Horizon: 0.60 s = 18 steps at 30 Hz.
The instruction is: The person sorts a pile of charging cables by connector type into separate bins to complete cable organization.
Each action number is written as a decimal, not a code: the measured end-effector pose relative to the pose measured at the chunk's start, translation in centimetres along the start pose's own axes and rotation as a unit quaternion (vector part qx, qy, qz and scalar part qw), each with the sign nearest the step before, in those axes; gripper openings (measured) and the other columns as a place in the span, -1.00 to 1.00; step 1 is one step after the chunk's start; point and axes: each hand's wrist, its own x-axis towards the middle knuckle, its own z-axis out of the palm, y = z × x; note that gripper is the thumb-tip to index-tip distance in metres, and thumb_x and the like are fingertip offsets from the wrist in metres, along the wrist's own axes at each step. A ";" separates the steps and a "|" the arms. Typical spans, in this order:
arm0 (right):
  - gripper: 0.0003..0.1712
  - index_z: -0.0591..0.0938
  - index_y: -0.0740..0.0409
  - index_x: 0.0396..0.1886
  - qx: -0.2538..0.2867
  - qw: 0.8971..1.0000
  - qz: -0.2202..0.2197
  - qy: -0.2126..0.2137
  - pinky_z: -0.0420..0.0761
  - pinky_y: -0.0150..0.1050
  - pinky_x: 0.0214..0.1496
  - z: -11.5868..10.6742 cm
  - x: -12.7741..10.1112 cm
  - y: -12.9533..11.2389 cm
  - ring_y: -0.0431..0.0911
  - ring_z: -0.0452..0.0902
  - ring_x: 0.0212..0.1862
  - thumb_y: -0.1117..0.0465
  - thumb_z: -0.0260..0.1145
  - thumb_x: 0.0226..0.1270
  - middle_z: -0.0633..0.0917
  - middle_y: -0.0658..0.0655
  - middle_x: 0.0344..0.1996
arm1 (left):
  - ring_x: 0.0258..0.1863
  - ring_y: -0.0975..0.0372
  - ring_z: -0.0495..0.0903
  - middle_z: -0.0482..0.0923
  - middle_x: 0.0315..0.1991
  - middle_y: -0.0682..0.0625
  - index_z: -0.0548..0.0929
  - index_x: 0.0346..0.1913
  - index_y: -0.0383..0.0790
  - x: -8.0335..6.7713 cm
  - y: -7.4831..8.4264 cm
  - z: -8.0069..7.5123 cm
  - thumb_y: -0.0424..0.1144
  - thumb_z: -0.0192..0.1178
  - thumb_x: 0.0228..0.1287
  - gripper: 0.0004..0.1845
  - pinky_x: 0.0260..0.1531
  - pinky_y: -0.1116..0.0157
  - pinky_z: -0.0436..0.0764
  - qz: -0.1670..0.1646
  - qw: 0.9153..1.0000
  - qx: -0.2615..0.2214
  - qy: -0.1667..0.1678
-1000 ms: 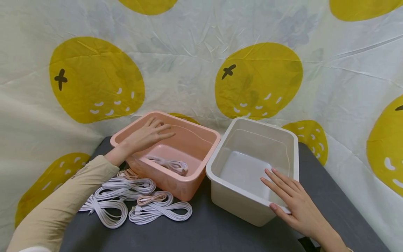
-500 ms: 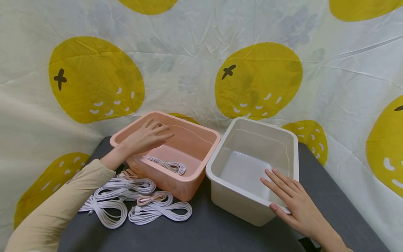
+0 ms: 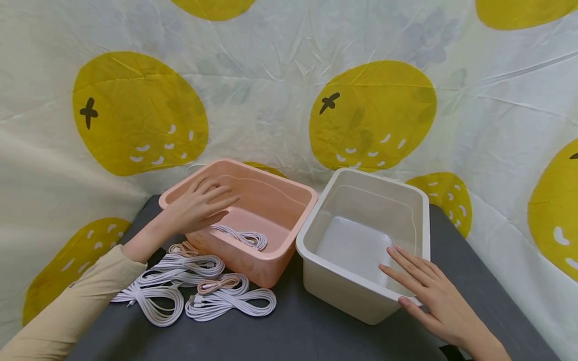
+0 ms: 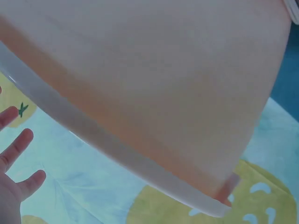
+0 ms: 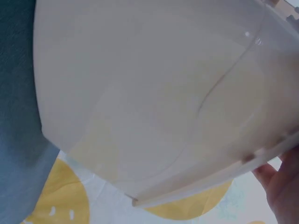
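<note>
My left hand (image 3: 198, 203) hovers over the near left side of a pink plastic bin (image 3: 275, 254), fingers loosely spread and nothing held. The left wrist view shows these fingers (image 4: 18, 144) beside the bin's rim, apart from it. Inside the bin lies one coiled white cable (image 3: 246, 238). My right hand (image 3: 435, 298) lies over the near right corner of a beige bin (image 3: 343, 306), its straight fingers reaching over the rim and the thumb outside. In the right wrist view, part of that hand (image 5: 282, 186) shows at the beige rim.
In front of the pink bin lie several bundled white cables (image 3: 158, 301), with a small pink cable (image 3: 219, 285) on top and another pink cable (image 3: 184, 249) behind. Both bins stand side by side on a dark table (image 3: 293, 336). A fruit-patterned cloth (image 3: 271, 100) hangs behind.
My left hand has drawn back a little to the left. The white cable in the pink bin has settled flatter. My right hand has shifted slightly right and down.
</note>
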 end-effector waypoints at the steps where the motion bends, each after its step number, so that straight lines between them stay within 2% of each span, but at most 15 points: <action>1: -0.46 0.45 0.09 0.15 0.000 1.000 0.000 -0.001 -0.16 -0.41 0.37 -0.1 -0.1 0.1 -0.01 0.09 0.35 -0.11 -0.06 0.32 0.32 0.16 0.27 | -0.03 -0.01 0.41 0.51 -0.03 -0.10 0.49 0.10 -0.10 -0.2 0.2 -0.2 0.00 -0.21 0.36 -0.57 0.08 -0.03 0.23 -0.002 1.000 -0.002 0.003; 4: -0.46 0.46 0.10 0.14 -0.002 1.000 0.000 0.000 -0.16 -0.38 0.38 -0.2 -0.3 0.3 0.00 0.09 0.35 -0.11 -0.07 0.33 0.32 0.17 0.27 | -0.05 -0.01 0.41 0.52 -0.07 -0.10 0.50 0.08 -0.11 -0.7 0.7 -0.5 0.03 -0.33 0.38 -0.52 0.07 -0.04 0.24 -0.005 1.000 0.001 0.007; 7: -0.46 0.45 0.08 0.15 -0.003 1.000 0.007 -0.004 -0.18 -0.36 0.39 -0.3 -0.6 0.5 0.00 0.06 0.36 -0.11 -0.06 0.33 0.30 0.17 0.28 | -0.06 0.00 0.41 0.52 -0.07 -0.10 0.50 0.08 -0.10 -1.3 1.1 -0.7 0.04 -0.36 0.38 -0.50 0.07 -0.05 0.24 -0.011 1.000 -0.002 0.004; 14: -0.47 0.43 0.05 0.18 0.003 1.000 0.023 -0.019 -0.26 -0.35 0.40 -0.4 -0.8 1.0 0.02 0.01 0.38 -0.10 -0.05 0.32 0.25 0.17 0.31 | -0.04 0.00 0.40 0.52 -0.07 -0.10 0.49 0.10 -0.09 -2.4 1.8 -1.2 0.06 -0.30 0.37 -0.52 0.09 -0.03 0.21 -0.020 1.000 -0.010 0.013; 18: -0.47 0.43 0.06 0.17 0.011 0.999 0.026 -0.016 -0.28 -0.37 0.40 -0.4 -0.9 1.3 0.02 -0.01 0.39 -0.09 -0.06 0.33 0.23 0.18 0.32 | -0.08 -0.01 0.42 0.54 -0.11 -0.10 0.51 0.09 -0.09 -3.1 2.5 -1.4 0.03 -0.26 0.36 -0.54 0.02 -0.03 0.27 -0.020 0.999 -0.009 0.038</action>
